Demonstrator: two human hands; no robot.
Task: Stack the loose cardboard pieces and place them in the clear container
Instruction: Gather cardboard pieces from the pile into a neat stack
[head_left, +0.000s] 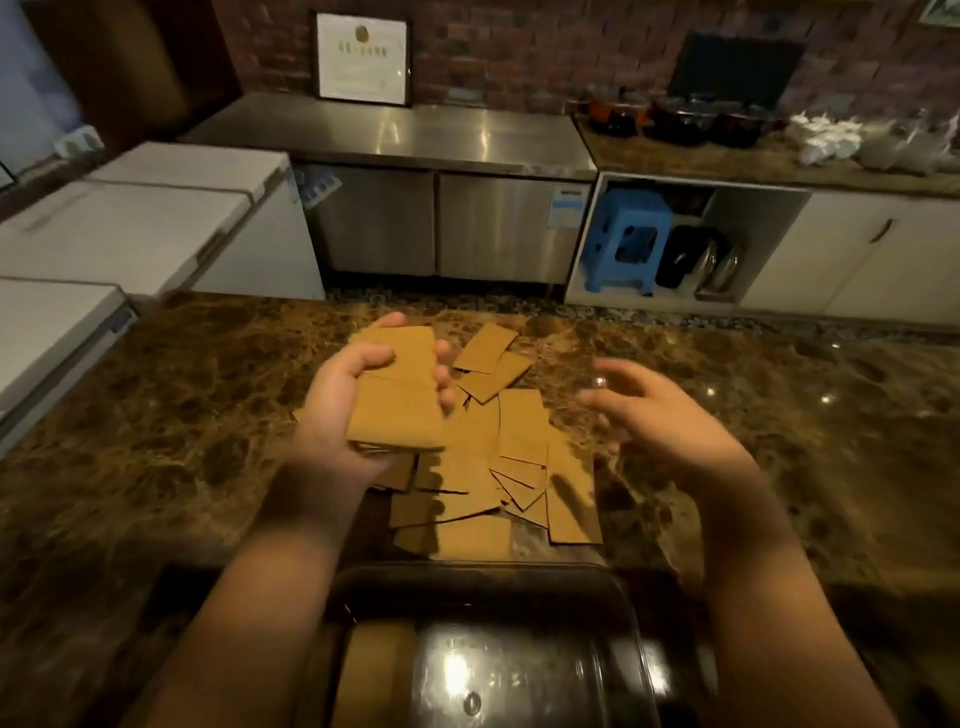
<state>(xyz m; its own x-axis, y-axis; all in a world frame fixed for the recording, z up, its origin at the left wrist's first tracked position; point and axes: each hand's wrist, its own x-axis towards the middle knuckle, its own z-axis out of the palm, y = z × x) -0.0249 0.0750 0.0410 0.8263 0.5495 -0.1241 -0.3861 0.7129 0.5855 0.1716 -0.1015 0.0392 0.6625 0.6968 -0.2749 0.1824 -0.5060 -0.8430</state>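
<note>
You are mid-gathering: your left hand (337, 415), left of centre in the frame, grasps a stack of cardboard pieces (397, 395) lifted above the marble counter (171, 395), thumb across the top and fingertips curled round its right edge. Your right hand (660, 415), right of centre, hangs blurred with fingers spread, holding nothing. Many loose pieces (498, 467) lie scattered at centre. The clear container (467, 582) sits at bottom centre with some cardboard apparently already inside. Next, likely pick another loose piece and square it onto the stack.
</note>
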